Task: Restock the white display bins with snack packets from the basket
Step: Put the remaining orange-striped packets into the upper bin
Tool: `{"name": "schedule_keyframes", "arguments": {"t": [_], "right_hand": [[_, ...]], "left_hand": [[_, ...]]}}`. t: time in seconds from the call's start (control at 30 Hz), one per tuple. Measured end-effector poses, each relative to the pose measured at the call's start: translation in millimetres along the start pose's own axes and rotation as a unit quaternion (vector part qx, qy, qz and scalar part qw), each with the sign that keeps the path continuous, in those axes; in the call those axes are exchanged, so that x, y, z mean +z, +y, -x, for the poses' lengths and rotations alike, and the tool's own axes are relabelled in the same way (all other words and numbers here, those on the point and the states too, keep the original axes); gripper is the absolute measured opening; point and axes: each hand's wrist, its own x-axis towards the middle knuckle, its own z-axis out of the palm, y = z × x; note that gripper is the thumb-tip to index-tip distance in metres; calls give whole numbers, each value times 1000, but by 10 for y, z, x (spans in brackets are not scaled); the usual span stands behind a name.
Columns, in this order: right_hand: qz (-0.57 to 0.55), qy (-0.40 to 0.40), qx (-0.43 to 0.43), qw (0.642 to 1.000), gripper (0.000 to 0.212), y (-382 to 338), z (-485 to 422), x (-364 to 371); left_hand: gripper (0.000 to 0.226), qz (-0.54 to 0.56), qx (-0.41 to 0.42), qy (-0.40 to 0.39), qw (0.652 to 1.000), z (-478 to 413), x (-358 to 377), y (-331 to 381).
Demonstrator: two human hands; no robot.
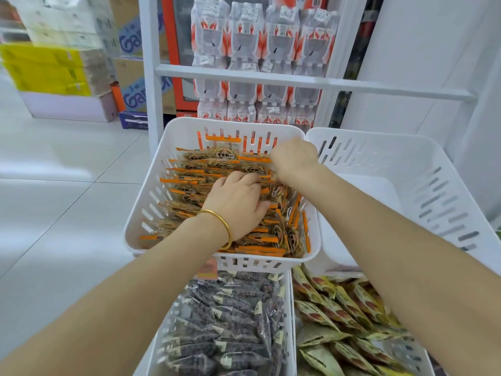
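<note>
Orange-edged snack packets (189, 183) fill the upper left white bin (176, 128). Left hand (235, 202), gold bangle (227, 226) at the wrist, curls its fingers around packets mid-bin. Right hand (294, 158) dips near the bin's far right corner; its grip cannot be told.

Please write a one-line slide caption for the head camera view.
Left hand and right hand handle orange snack packets inside a white bin.
</note>
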Motion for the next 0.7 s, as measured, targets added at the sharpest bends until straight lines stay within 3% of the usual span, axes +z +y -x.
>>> {"name": "schedule_keyframes", "arguments": {"t": [0.13, 0.23, 0.4, 0.7], "right_hand": [[8, 63, -61, 996, 16, 163, 57, 20], [-31, 123, -44, 991, 29, 365, 155, 49], [4, 63, -74, 995, 31, 421, 240, 176], [-6, 95, -80, 992, 32, 407, 405, 223]], "left_hand": [[52, 13, 0, 5, 1000, 15, 7, 20], [52, 13, -5, 16, 1000, 23, 28, 31], [51, 17, -14, 20, 1000, 36, 24, 67], [53, 21, -20, 7, 1000, 48, 3, 71]]}}
